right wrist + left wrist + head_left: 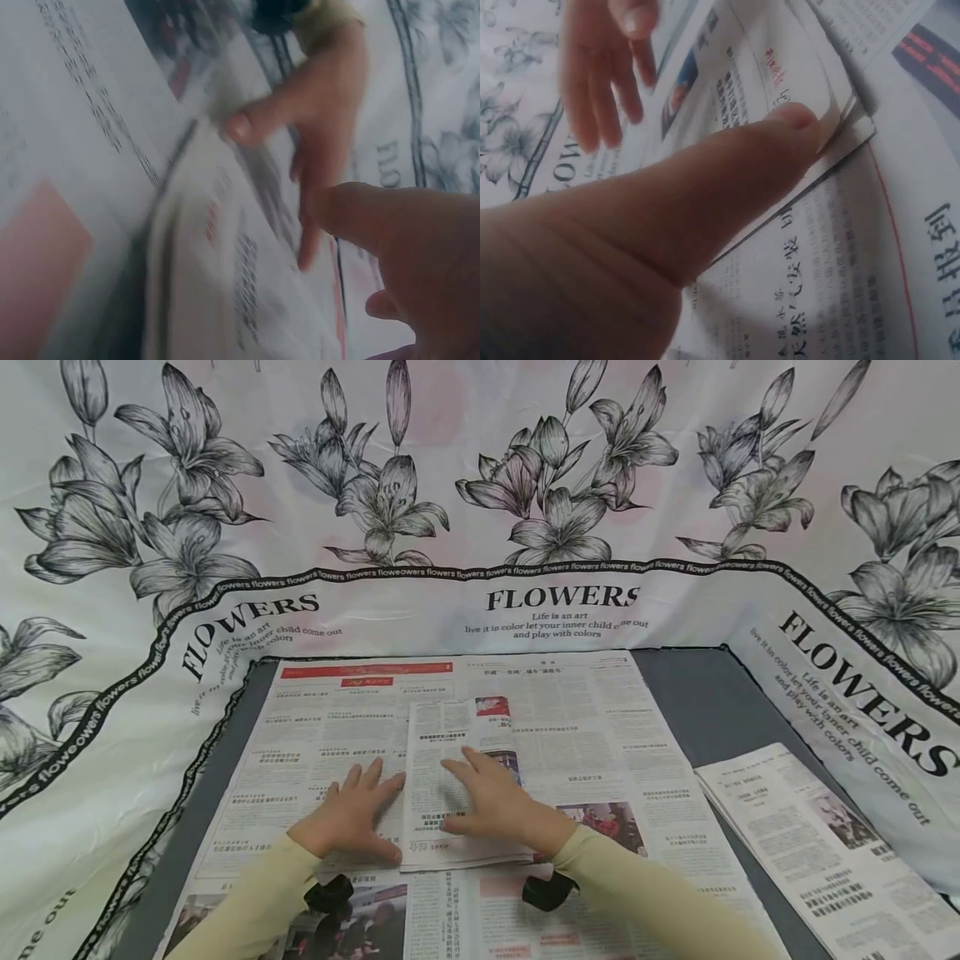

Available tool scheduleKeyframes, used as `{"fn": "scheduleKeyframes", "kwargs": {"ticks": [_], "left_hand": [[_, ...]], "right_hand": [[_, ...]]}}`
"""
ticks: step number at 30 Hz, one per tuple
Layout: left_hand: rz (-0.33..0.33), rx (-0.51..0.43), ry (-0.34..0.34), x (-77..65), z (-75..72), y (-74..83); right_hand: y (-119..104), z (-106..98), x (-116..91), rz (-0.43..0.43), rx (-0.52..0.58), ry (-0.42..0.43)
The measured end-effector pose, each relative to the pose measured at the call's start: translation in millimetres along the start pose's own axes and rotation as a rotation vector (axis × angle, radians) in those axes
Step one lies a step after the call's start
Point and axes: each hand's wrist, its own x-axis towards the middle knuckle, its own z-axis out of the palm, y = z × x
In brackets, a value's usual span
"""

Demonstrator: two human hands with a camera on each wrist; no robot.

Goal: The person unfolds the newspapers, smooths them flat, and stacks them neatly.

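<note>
A folded newspaper point(431, 760), narrow and several layers thick, lies on top of spread newspaper sheets point(281, 760). At its left long edge is my left hand point(352, 818), fingers spread, with the thumb near the lower left corner. The left wrist view shows that thumb point(727, 161) laid over the corner of the folded layers. My right hand point(498, 802) is over the right part of the folded newspaper, its fingers apart and reaching left across it. In the right wrist view the folded newspaper's layered edge point(169, 277) is blurred.
Another folded newspaper point(817, 852) lies at the right on the dark grey tabletop point(686, 693). A white cloth with printed flowers point(555, 527) rises behind and along both sides. Dark wrist straps point(547, 892) sit under the forearms.
</note>
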Motion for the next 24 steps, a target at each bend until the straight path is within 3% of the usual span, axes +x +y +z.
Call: {"fn": "scheduleKeyframes", "kwargs": {"ticks": [5, 10, 15, 24], "left_hand": [[-0.038, -0.008, -0.025, 0.3, 2.2, 1.7], [-0.063, -0.018, -0.060, -0.6, 4.5, 2.2], [-0.079, -0.016, -0.069, 0.0, 9.2, 1.9], [-0.077, -0.002, -0.061, 3.4, 9.9, 1.0]], "right_hand": [[-19.4, 25.1, 7.3, -0.051, -0.156, -0.107], [-29.3, 46.7, 11.5, -0.022, -0.236, -0.152], [-30.2, 56.8, 9.6, -0.008, -0.233, -0.149], [-30.3, 54.4, 11.2, -0.035, -0.209, -0.121]]}}
